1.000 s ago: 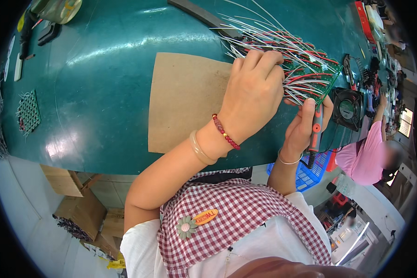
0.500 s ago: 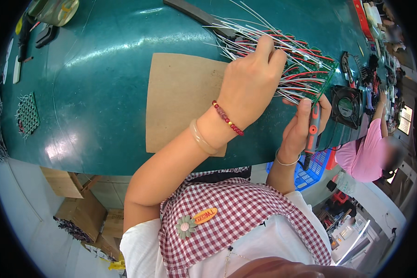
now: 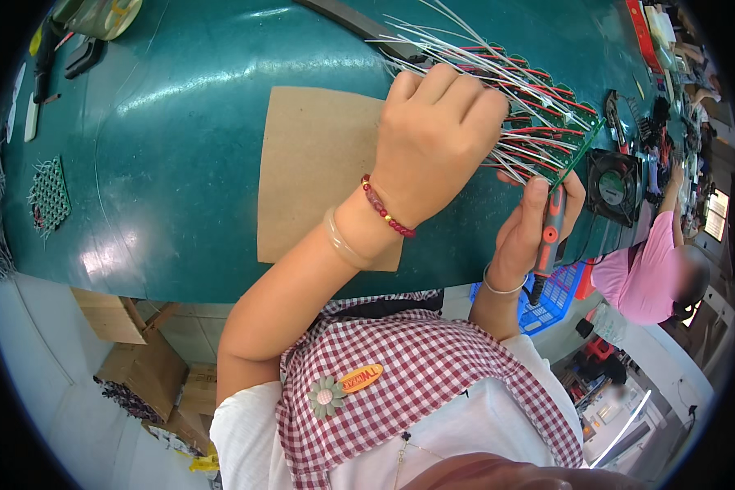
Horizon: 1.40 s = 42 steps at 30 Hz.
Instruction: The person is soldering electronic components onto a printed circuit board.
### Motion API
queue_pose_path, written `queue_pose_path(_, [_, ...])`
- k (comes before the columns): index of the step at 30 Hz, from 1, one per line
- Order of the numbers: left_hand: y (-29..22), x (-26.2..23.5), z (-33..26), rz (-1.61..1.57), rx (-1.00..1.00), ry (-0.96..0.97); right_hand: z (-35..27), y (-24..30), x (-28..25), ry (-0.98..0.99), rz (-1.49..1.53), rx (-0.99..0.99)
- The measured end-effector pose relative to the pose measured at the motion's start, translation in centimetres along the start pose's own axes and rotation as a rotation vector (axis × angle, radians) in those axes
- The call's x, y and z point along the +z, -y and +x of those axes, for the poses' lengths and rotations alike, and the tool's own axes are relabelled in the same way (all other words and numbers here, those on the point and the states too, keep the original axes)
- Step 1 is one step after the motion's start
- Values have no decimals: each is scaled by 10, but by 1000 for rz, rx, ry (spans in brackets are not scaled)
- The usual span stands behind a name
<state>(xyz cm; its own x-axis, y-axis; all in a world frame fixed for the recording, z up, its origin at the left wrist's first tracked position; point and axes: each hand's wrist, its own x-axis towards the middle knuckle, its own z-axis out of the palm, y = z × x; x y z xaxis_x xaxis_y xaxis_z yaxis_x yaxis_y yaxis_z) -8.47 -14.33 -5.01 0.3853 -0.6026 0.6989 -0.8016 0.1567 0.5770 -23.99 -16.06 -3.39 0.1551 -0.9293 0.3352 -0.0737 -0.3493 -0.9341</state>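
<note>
A green circuit board panel (image 3: 584, 147) stands tilted at the right of the table, with many red and white wires (image 3: 539, 102) fanning leftward from it. My left hand (image 3: 445, 147) is closed at the near-left side of these wires, back of the hand up. Its fingertips are hidden, but the lower wires run in under its curled fingers. My right hand (image 3: 535, 220) grips the grey and orange handle of a soldering iron (image 3: 550, 233), its cord end downward. The same hand's fingers also touch the board's lower edge. The iron's tip is out of sight.
A brown sheet (image 3: 318, 171) lies under my left forearm. Right of the board stands a black fan (image 3: 614, 188), with pliers (image 3: 616, 118) beyond. A dark bar (image 3: 359, 28) lies behind the wires. Small wired boards (image 3: 49, 196) sit far left. Another person (image 3: 649, 261) works at right.
My left hand has shifted slightly left and its fingers have curled further. The board and wires have moved a little to the right; my right hand stays nearly in place.
</note>
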Motion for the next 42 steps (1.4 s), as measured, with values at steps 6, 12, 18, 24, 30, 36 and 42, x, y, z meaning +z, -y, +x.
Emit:
queue_pose_path(6, [-7, -4, -1, -63, -150, -1, -8, 5, 1, 30, 22, -1])
queue_pose_path(12, [-3, -13, -3, -3, -46, -45, -17, -1, -8, 97, -141, -105])
queue_pose_path(18, [2, -7, -4, -43, -31, -43, -15, 2, -3, 94, -52, -73])
queue_pose_path(24, [0, -4, -5, -55, -20, -53, -16, 1, -3, 84, -23, -56])
queue_pose_path(30, [2, -3, -4, -37, 14, -72, -16, 1, -3, 71, -15, -57])
queue_pose_path(36, [1, -4, -4, -49, 9, -59, -15, 0, -4, 70, -13, -62])
queue_pose_path(42, [2, -3, -5, -55, 17, -66, -15, 0, -3, 73, -3, -62])
